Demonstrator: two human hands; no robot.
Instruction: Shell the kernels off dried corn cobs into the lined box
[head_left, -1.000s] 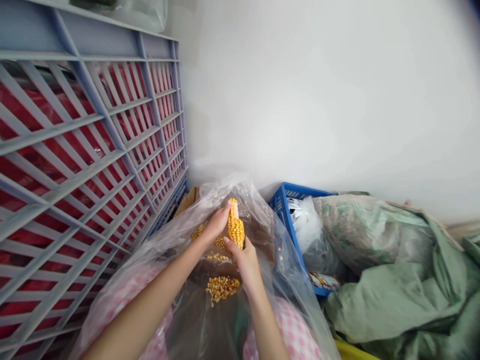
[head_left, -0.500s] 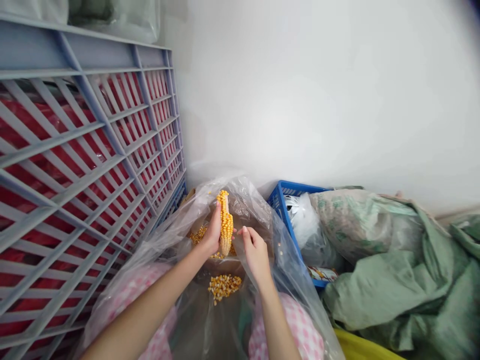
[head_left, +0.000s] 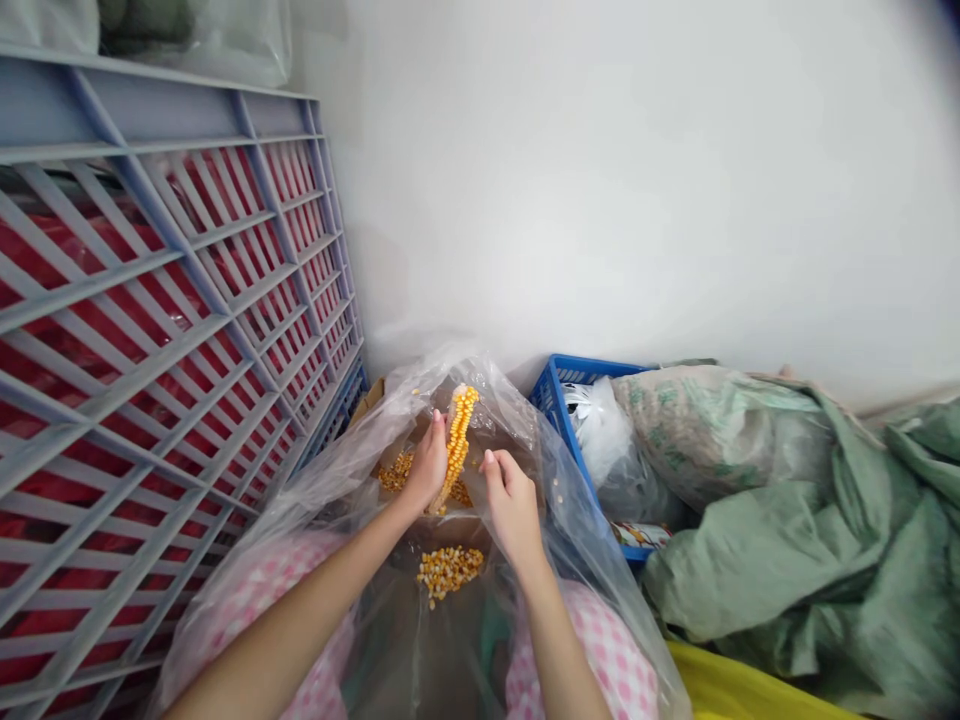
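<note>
My left hand [head_left: 429, 462] is closed around a partly shelled corn cob [head_left: 459, 440], which stands tilted with its top leaning right. Yellow kernels cover much of the side facing me, and a pale bare patch shows near the top. Just right of the cob, apart from it, my right hand [head_left: 514, 505] has its fingers curled in with the thumb against them; whatever they may hold is hidden. Below both hands, a clear plastic bag [head_left: 405, 650] is spread open over my lap. Loose corn kernels [head_left: 450, 573] lie on it in a pile, with more kernels [head_left: 395, 472] farther back.
A tall grey-purple plastic crate [head_left: 217, 290] with red contents stands close on the left. To the right, a blue basket [head_left: 551, 400] holds plastic bags, beside a filled sack [head_left: 720, 425] and green cloth [head_left: 795, 570]. A white wall [head_left: 600, 200] rises behind.
The cob has turned in my left hand, its top now leaning right. My right fingers are slightly farther from it. The view has shifted a little to the right.
</note>
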